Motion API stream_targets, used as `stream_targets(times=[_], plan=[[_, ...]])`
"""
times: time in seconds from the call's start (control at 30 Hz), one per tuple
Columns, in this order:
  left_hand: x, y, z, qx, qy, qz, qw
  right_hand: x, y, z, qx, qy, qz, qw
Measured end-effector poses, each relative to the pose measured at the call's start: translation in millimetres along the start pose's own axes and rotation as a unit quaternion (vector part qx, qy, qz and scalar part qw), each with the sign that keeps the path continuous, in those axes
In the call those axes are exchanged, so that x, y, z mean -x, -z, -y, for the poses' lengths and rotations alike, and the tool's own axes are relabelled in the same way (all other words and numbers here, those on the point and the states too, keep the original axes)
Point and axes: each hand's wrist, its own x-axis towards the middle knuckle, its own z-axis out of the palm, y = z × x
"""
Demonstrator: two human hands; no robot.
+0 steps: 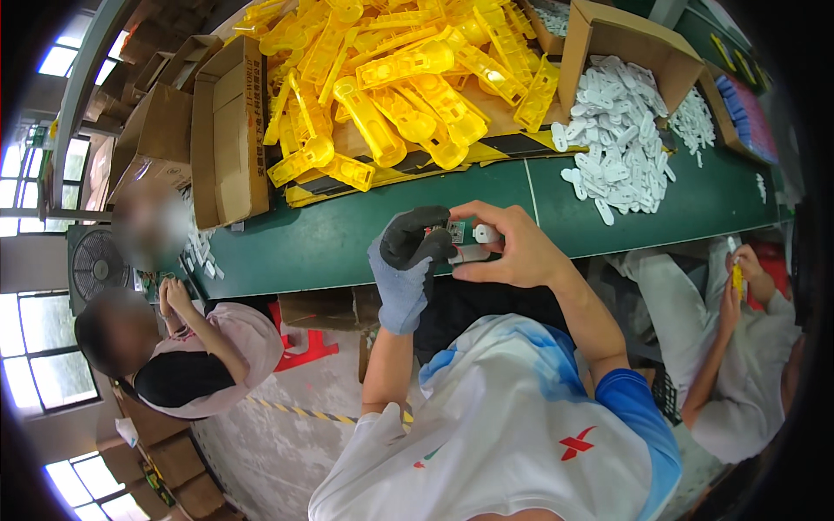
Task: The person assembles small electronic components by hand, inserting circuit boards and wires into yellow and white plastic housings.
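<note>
Head: white part (473,253) lies crosswise.

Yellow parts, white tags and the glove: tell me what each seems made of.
Yellow parts: likely moulded plastic, glossy, translucent where light hits. White tags: probably plastic, matte, identical flat shapes. Glove on the left hand: grey knit fabric with a dark, rubbery-looking coating on the fingers.

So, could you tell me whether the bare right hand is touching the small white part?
Touching: the head view shows the right hand pinching the small white part between fingertips, beside the gloved left hand.
</note>
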Motion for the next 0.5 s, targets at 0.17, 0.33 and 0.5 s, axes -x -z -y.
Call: stream_targets(times=[0.17,0.33,0.5], plan=[[-11.1,0.1,12.2,-0.114,-0.097,-0.042,0.988,1.5,-13.3,-11.3,0.019,-0.056,-0.007,0.998],[-25.6,9.8,28.0,-0.086,-0.045,-0.121,0.988,0.6,-24.1,-18.2,0.011,-0.045,0.006,0.999],[-29.8,11.0,31.8,-0.016,-0.051,-0.16,0.986,10.6,-21.9,-34.8,-0.05,-0.086,0.016,0.995]])
